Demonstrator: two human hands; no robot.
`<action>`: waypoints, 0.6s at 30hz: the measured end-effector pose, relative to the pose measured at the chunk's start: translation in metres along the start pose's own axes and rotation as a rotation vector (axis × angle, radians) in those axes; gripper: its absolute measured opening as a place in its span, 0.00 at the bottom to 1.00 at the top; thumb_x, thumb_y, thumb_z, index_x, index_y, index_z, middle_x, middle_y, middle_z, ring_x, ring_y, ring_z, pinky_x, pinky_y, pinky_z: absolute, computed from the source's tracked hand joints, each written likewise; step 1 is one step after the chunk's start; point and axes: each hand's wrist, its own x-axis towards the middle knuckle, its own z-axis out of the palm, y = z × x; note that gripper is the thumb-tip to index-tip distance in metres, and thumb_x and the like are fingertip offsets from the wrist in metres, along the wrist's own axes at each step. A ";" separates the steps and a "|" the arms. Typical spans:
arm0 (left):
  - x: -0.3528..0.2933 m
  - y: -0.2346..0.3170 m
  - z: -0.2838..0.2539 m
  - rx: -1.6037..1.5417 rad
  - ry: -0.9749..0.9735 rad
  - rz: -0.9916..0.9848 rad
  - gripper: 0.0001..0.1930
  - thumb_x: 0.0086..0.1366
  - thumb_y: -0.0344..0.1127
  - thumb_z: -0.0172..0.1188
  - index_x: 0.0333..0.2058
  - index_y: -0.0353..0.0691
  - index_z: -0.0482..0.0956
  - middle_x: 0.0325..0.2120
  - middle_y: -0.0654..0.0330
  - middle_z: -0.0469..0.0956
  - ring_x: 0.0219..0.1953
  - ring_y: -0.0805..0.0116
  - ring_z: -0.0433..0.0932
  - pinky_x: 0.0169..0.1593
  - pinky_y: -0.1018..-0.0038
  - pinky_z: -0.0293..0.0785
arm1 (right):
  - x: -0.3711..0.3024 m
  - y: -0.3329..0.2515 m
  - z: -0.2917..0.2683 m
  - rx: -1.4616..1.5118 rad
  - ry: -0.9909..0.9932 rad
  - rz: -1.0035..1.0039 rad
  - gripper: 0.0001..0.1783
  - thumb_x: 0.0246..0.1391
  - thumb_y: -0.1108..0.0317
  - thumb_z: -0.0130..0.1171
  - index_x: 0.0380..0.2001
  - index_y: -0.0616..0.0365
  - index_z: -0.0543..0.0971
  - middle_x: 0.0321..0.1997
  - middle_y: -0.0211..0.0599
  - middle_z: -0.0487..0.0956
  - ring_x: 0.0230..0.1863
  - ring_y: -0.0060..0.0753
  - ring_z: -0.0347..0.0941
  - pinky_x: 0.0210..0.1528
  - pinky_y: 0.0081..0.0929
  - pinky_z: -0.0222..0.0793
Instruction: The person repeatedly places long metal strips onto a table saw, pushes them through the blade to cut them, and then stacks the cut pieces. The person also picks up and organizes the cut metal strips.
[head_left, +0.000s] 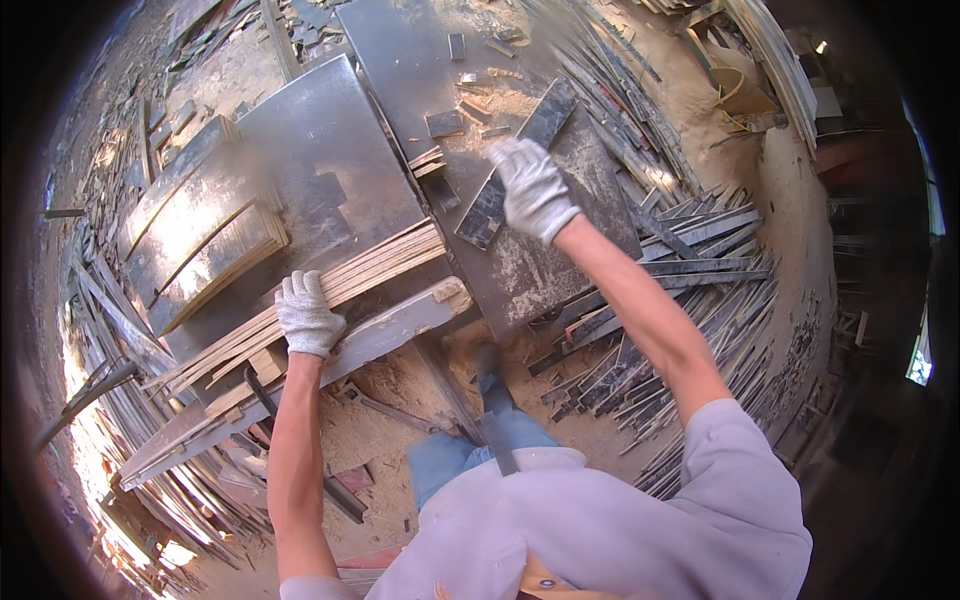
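Head view — left hand [308, 314] on plywood edges [388, 260], right hand [537, 192] apart

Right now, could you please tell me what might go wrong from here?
The plywood strips under the gloved left hand have uneven, fanned ends, so pieces might slide apart. The dark board by the gloved right hand lies askew among small wood offcuts and could shift if pushed. Sawdust around the person's legs could make footing slippery.

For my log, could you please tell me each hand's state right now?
Left hand: on the stacked boards; grip unclear.
Right hand: over the dark strip; grip cannot be told.
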 end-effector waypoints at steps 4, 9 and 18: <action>-0.033 0.028 -0.004 -0.038 0.014 0.074 0.30 0.40 0.32 0.66 0.47 0.42 0.72 0.40 0.51 0.71 0.45 0.48 0.71 0.47 0.55 0.67 | -0.021 0.093 0.000 -0.259 -0.278 -0.185 0.36 0.44 0.74 0.60 0.62 0.61 0.73 0.65 0.51 0.73 0.70 0.53 0.66 0.76 0.51 0.55; -0.080 0.048 -0.008 -0.080 -0.070 0.023 0.37 0.40 0.38 0.75 0.52 0.42 0.71 0.43 0.51 0.72 0.48 0.47 0.72 0.51 0.53 0.68 | -0.027 0.077 -0.058 -0.233 -0.734 -0.160 0.30 0.39 0.59 0.72 0.47 0.62 0.80 0.57 0.50 0.80 0.62 0.52 0.74 0.63 0.49 0.69; -0.120 0.257 -0.071 -1.258 -0.144 -0.289 0.59 0.50 0.52 0.82 0.72 0.33 0.56 0.66 0.47 0.66 0.69 0.55 0.66 0.73 0.54 0.61 | -0.203 -0.008 -0.151 1.217 -0.879 0.601 0.28 0.49 0.49 0.76 0.39 0.64 0.80 0.31 0.33 0.82 0.33 0.24 0.78 0.37 0.27 0.76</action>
